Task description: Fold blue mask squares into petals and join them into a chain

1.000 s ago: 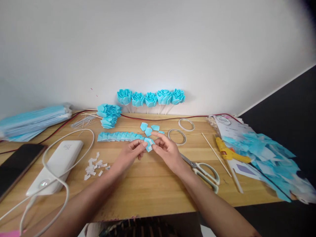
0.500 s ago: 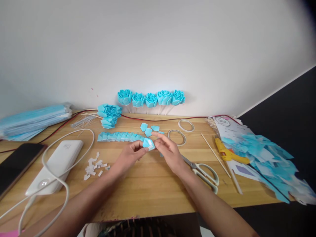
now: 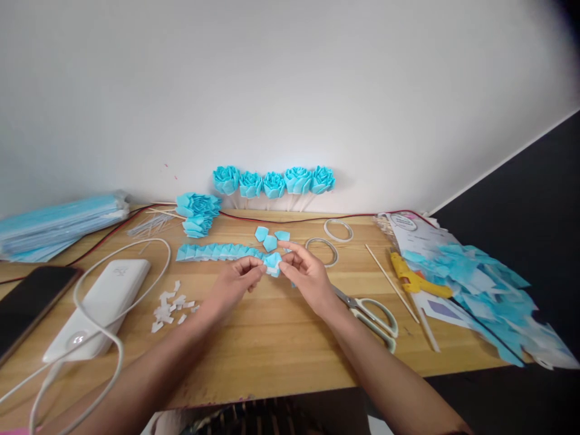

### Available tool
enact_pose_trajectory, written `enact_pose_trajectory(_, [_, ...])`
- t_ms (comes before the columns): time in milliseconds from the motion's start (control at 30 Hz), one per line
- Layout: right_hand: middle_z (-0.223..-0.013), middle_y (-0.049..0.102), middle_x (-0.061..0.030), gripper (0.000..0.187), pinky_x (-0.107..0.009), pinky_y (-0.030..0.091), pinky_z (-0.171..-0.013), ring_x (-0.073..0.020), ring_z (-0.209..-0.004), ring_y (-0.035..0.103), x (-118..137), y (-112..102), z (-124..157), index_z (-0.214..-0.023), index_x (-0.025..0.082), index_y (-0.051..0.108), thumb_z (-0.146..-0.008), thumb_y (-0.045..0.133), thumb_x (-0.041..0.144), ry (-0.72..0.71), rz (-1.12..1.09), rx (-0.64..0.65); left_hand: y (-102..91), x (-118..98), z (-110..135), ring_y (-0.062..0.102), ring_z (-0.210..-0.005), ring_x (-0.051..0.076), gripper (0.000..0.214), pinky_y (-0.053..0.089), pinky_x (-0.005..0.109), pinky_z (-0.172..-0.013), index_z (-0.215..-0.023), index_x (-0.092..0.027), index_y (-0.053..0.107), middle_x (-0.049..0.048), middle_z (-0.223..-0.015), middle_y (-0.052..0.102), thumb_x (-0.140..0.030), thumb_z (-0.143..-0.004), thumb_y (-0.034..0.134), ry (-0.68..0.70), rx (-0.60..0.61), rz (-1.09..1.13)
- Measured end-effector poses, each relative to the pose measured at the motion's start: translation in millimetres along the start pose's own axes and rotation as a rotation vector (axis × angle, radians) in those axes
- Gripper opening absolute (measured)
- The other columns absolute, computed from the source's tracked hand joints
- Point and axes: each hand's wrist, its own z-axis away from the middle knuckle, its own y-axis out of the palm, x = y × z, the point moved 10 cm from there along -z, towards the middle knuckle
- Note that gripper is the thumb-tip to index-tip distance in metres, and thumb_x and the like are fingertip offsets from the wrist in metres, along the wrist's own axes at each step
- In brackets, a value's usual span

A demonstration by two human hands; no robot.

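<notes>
Between my two hands is a small blue petal piece (image 3: 272, 262) with a whitish lower edge. My left hand (image 3: 239, 279) pinches its left side between thumb and fingers. My right hand (image 3: 308, 277) pinches the right side, with the index finger stretched past it. Just beyond lie several loose blue petals (image 3: 270, 243), partly hidden by my right hand. A row of overlapping folded blue petals (image 3: 217, 252) runs to the left behind my left hand.
Blue flowers (image 3: 274, 185) on sticks lean on the wall; more flowers (image 3: 198, 212) lie left. Tape rolls (image 3: 336, 258), scissors (image 3: 376, 317), a stick (image 3: 392, 284), a yellow glue gun (image 3: 419, 283) and blue scraps (image 3: 487, 290) sit right. White bits (image 3: 170, 308), a power bank (image 3: 102, 308) and a phone (image 3: 34, 308) sit left.
The petal piece has turned in my fingers; its white patch now shows along the lower edge. My left hand has shifted to the petal's left side. The whole view has moved slightly.
</notes>
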Motion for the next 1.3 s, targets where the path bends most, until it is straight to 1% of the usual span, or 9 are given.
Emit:
enact_pose_trajectory(233, [-0.083,0.061,-0.0009,0.034,-0.03,0.046,-0.076,-0.0151,-0.079,0.058,-3.5,0.0,0.4,-0.118,0.024,0.06,-0.087,0.057,0.038,0.012,-0.056,0.025,-2.4,2.8,-2.4,0.036,-0.052,0.009,0.027,0.03,0.023,-0.052,-0.072,-0.016,0.06,-0.0054,-0.054,0.045,-0.042,-0.074,0.064,0.016,-0.003,0.015])
enact_pose_trajectory(367, [-0.078,0.056,0.0021,0.043,-0.027,0.044,-0.069,-0.0125,-0.072,0.054,-4.9,7.4,0.3,-0.123,0.024,0.057,-0.081,0.065,0.033,-0.008,-0.021,0.082,3.2,2.8,-1.0,0.033,-0.051,0.008,0.027,0.028,0.023,-0.051,-0.07,-0.016,0.058,-0.0067,-0.051,0.041,-0.042,-0.071,0.066,-0.015,0.023,-0.012])
enact_pose_trajectory(467, [-0.073,0.051,0.0036,0.041,-0.025,0.043,-0.065,-0.0111,-0.067,0.05,-3.9,5.3,0.1,-0.121,0.023,0.059,-0.082,0.064,0.033,-0.032,0.029,0.057,6.1,2.7,0.1,0.033,-0.051,0.008,0.027,0.028,0.022,-0.051,-0.069,-0.016,0.058,-0.007,-0.051,0.041,-0.042,-0.069,0.067,-0.034,0.036,-0.02])
enact_pose_trajectory(600, [-0.072,0.052,0.0032,0.038,-0.024,0.043,-0.064,-0.011,-0.065,0.049,-4.8,-0.6,0.4,-0.12,0.023,0.06,-0.085,0.062,0.037,-0.002,0.045,0.017,5.4,1.9,1.4,0.033,-0.05,0.009,0.027,0.029,0.022,-0.05,-0.071,-0.017,0.059,-0.007,-0.052,0.041,-0.043,-0.069,0.067,-0.04,0.025,-0.015])
enact_pose_trajectory(733, [-0.075,0.058,0.0006,0.034,-0.028,0.048,-0.07,-0.0143,-0.071,0.056,-3.9,-6.2,0.5,-0.118,0.024,0.062,-0.09,0.054,0.041,0.015,-0.008,-0.019,4.0,1.2,2.3,0.034,-0.05,0.008,0.027,0.029,0.022,-0.051,-0.07,-0.016,0.059,-0.0066,-0.052,0.042,-0.042,-0.07,0.067,-0.033,0.014,-0.006])
enact_pose_trajectory(833, [-0.084,0.063,-0.0023,0.036,-0.032,0.049,-0.077,-0.0171,-0.079,0.059,-4.3,-3.1,1.0,-0.121,0.026,0.06,-0.091,0.051,0.045,0.026,-0.056,0.015,0.5,0.5,1.6,0.035,-0.05,0.009,0.026,0.03,0.022,-0.051,-0.069,-0.016,0.059,-0.0063,-0.052,0.043,-0.042,-0.072,0.066,-0.013,-0.014,-0.008])
enact_pose_trajectory(1000, [-0.079,0.055,0.0017,0.046,-0.027,0.042,-0.071,-0.0138,-0.075,0.053,-5.9,14.1,3.0,-0.129,0.027,0.052,-0.084,0.062,0.031,0.035,-0.044,0.156,-6.1,-2.2,0.2,0.037,-0.05,0.009,0.026,0.031,0.022,-0.051,-0.07,-0.016,0.058,-0.0061,-0.051,0.044,-0.041,-0.075,0.064,0.043,-0.07,0.023])
enact_pose_trajectory(1167, [-0.073,0.048,0.0041,0.048,-0.025,0.038,-0.064,-0.0117,-0.066,0.046,-8.4,14.8,1.8,-0.129,0.025,0.051,-0.082,0.06,0.021,0.016,0.024,0.142,-2.1,-4.9,0.6,0.04,-0.052,0.009,0.035,0.034,0.022,-0.052,-0.063,-0.016,0.053,-0.0045,-0.055,0.047,-0.046,-0.08,0.059,0.056,-0.036,0.01])
enact_pose_trajectory(1300, [-0.073,0.048,0.0041,0.049,-0.026,0.037,-0.064,-0.0114,-0.066,0.046,-8.6,14.5,1.5,-0.129,0.025,0.051,-0.081,0.06,0.021,0.008,0.037,0.149,1.2,1.0,-1.3,0.038,-0.05,0.008,0.03,0.032,0.022,-0.051,-0.071,-0.017,0.056,-0.0061,-0.054,0.045,-0.045,-0.076,0.064,0.021,0.002,0.017])
